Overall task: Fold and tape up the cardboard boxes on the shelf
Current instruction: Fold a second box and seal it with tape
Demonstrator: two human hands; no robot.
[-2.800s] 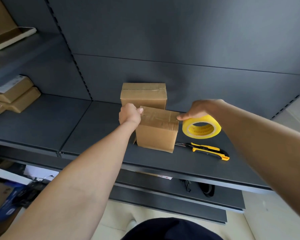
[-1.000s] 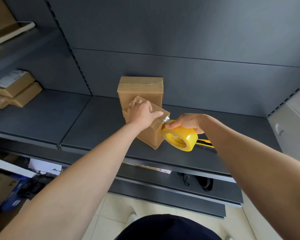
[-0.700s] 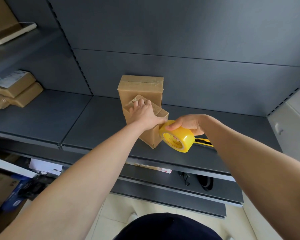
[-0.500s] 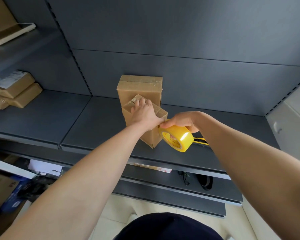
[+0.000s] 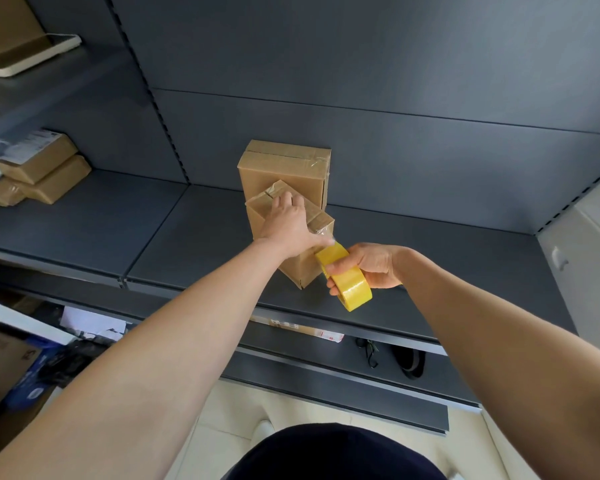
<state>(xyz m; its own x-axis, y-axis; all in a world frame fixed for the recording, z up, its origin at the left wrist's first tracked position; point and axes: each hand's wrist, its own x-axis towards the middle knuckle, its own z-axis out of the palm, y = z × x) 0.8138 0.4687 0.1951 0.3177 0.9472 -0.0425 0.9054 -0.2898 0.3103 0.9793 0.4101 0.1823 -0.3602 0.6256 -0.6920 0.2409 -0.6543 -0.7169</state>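
Note:
A small brown cardboard box (image 5: pixel 303 268) stands on the dark shelf (image 5: pixel 194 237), turned corner-on toward me. My left hand (image 5: pixel 288 221) presses flat on its top, thumb by the taped near corner. My right hand (image 5: pixel 368 266) grips a yellow tape roll (image 5: pixel 349 282) against the box's right side, below the top edge. Clear tape shows over that corner. A taller taped box (image 5: pixel 284 168) stands right behind it.
Flat brown parcels (image 5: pixel 39 171) are stacked on the shelf at far left. A white tray (image 5: pixel 32 55) sits on the upper left shelf. Lower shelves hold a labelled packet (image 5: pixel 298 330) and black items (image 5: pixel 407 362). Cardboard and clutter (image 5: pixel 18 368) lie at bottom left.
The right hand has drawn the tape roll down the box's right side and toward the shelf's front edge. The left hand stays on the box top. The yellow knife is now hidden.

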